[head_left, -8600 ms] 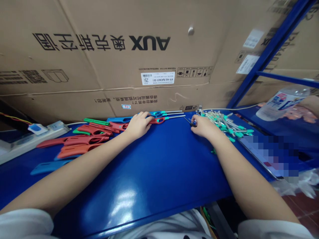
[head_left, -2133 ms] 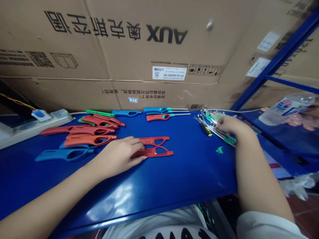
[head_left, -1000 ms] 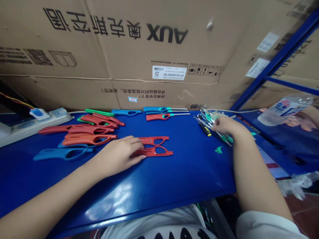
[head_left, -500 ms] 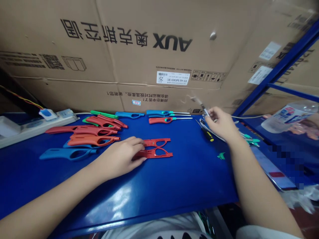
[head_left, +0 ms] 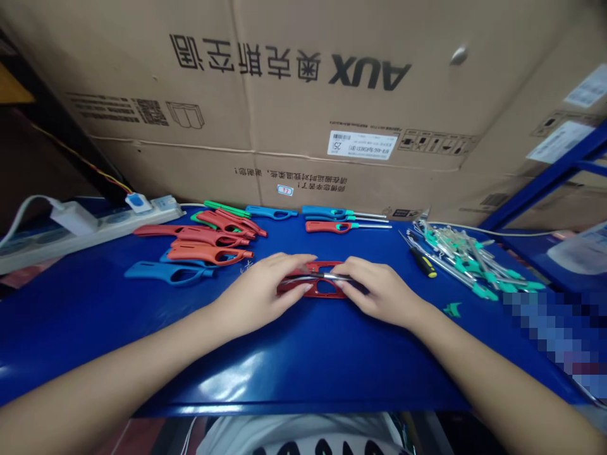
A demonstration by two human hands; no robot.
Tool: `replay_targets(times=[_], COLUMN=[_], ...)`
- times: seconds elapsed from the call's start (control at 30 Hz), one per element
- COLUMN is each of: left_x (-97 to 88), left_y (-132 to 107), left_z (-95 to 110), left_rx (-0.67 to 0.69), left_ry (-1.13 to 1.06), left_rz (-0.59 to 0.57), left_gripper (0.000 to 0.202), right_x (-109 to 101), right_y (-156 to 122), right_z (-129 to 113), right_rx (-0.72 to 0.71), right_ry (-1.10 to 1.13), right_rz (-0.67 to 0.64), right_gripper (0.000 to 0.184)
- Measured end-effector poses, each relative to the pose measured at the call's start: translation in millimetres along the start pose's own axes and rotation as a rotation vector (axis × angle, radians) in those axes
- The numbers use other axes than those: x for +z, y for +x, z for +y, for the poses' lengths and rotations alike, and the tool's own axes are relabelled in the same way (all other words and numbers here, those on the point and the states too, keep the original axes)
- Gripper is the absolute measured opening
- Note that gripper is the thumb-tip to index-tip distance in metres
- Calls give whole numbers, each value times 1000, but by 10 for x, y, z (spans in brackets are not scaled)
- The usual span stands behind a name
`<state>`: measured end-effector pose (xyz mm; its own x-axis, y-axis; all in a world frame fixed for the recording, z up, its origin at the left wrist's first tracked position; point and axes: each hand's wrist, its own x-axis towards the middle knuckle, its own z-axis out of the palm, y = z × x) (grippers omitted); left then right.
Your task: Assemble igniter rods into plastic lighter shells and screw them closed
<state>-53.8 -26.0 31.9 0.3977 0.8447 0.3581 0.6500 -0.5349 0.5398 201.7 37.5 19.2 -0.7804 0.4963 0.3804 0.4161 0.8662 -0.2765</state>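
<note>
My left hand [head_left: 268, 287] and my right hand [head_left: 382, 291] meet over two red lighter shell halves [head_left: 327, 289] lying side by side with their insides up. Between them is a slim metal lighter tube [head_left: 327, 276] with thin wires at its left end. The fingers of my right hand pinch the tube's right part. My left finger and thumb close around the wired end, which is blurred and partly covered. Left of my left hand lie several red, orange, blue and green lighter shells [head_left: 208, 253].
Lighters with metal tubes [head_left: 348, 226] lie at the back. To the right are a black-and-yellow screwdriver [head_left: 423, 262], a pile of metal tubes with green parts [head_left: 467, 256] and a green scrap [head_left: 453, 309]. A power strip [head_left: 114, 230] sits left; a cardboard box [head_left: 284, 126] stands behind.
My right hand has come from the tube pile to the red shells, bringing a lighter tube. My left hand now closes on its wired end. The view has shifted left.
</note>
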Motion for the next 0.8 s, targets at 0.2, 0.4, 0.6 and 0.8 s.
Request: replay_targets(times=[0.2,0.4,0.6,0.8], left_x=[5,-31,-30,-11], left_y=[44,94,83,26], left_z=[35,36,47,48], left_rx=[-297,-318,-305,-38], left_ry=[-517,-515,-464,-178], left_rz=[-139,-116,-94,58], left_gripper=[17,21,20,14], right_x=[-2,-39,-22,-19], right_y=[-7,-4,-5,3], right_z=[46,46,56,48], right_rx=[-38,-71,-73,-68], right_ry=[-15,-18,-9,18], right_rz=[33,29,14,-12], right_gripper=[19,20,20,20])
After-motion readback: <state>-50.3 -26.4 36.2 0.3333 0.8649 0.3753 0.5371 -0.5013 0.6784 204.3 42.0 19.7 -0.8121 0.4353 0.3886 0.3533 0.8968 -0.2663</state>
